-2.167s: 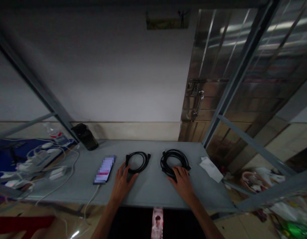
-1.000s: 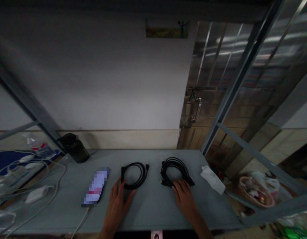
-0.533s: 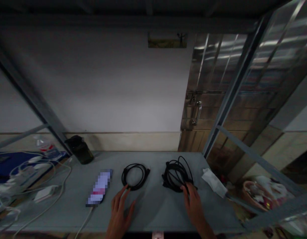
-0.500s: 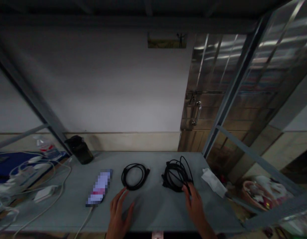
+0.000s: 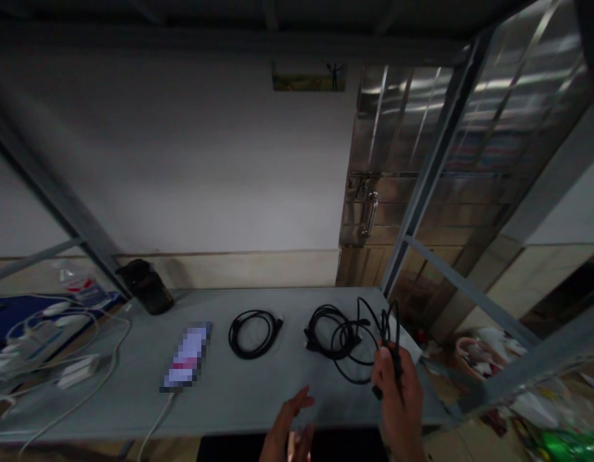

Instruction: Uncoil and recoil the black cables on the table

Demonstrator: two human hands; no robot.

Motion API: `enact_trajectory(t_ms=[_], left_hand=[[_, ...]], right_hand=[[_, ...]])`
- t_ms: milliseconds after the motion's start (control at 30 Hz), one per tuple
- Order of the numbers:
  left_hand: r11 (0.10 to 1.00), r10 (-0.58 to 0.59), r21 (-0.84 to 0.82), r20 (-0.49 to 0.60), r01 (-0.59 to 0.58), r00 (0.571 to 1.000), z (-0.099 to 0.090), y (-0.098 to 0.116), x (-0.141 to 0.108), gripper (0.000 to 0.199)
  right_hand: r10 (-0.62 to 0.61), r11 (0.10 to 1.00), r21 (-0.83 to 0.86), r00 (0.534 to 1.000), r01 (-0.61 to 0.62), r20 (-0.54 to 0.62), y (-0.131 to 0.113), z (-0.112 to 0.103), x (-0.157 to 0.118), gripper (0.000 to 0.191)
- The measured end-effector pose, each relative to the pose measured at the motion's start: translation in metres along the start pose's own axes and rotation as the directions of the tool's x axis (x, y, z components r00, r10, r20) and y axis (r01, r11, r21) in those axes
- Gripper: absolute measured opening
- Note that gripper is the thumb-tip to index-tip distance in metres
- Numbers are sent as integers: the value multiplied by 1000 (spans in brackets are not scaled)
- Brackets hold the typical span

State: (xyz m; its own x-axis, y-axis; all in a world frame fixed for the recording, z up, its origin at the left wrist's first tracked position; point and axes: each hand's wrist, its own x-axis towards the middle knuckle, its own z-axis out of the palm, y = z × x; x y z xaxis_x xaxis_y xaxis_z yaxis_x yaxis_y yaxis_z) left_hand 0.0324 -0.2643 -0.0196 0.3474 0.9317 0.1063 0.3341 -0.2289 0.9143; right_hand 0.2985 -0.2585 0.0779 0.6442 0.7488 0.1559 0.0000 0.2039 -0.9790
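My right hand (image 5: 400,398) grips part of a black cable (image 5: 357,382), with a plug end poking out below the fingers and loops rising above them. From there, strands run left to a coiled black cable bundle (image 5: 320,350) lying on the grey tabletop (image 5: 239,401). Whether the held length is part of that bundle or separate, I cannot tell. My left hand (image 5: 289,427) hovers at the table's front edge, fingers apart and holding nothing. Farther left, a second black cable (image 5: 236,346) lies in a neat round coil, touched by neither hand.
Left of the coils lies a phone (image 5: 187,356) with a white cord plugged in. A dark bottle (image 5: 147,287) stands at the back left, near white chargers and a power strip (image 5: 41,343). White tissue (image 5: 406,333) lies behind my right hand. Metal posts (image 5: 424,186) frame the table.
My right hand has lifted and moved right, pulling cable loops out from the bundle. My left hand has moved right and toward me, away from the round coil. The view has shifted slightly.
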Motion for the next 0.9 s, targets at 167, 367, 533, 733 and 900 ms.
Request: enact_trajectory(t_ms=[167, 367, 533, 733, 900], left_hand=[[982, 173, 58, 83, -179, 981, 17, 32, 30, 61], [926, 283, 249, 47, -285, 958, 33, 34, 76, 69], [992, 111, -64, 52, -108, 992, 26, 20, 105, 68], [896, -229, -351, 161, 273, 960, 39, 16, 107, 99], [950, -153, -249, 159, 190, 975, 65, 9, 96, 79]], right_hand=[[63, 996, 60, 992, -70, 110, -9, -5, -4, 58], [155, 966, 177, 970, -188, 188, -14, -12, -17, 58], [195, 948, 208, 957, -240, 214, -8, -32, -15, 59], [160, 968, 165, 973, -188, 167, -10, -48, -10, 61], [140, 975, 146, 976, -165, 169, -5, -54, -9, 59]])
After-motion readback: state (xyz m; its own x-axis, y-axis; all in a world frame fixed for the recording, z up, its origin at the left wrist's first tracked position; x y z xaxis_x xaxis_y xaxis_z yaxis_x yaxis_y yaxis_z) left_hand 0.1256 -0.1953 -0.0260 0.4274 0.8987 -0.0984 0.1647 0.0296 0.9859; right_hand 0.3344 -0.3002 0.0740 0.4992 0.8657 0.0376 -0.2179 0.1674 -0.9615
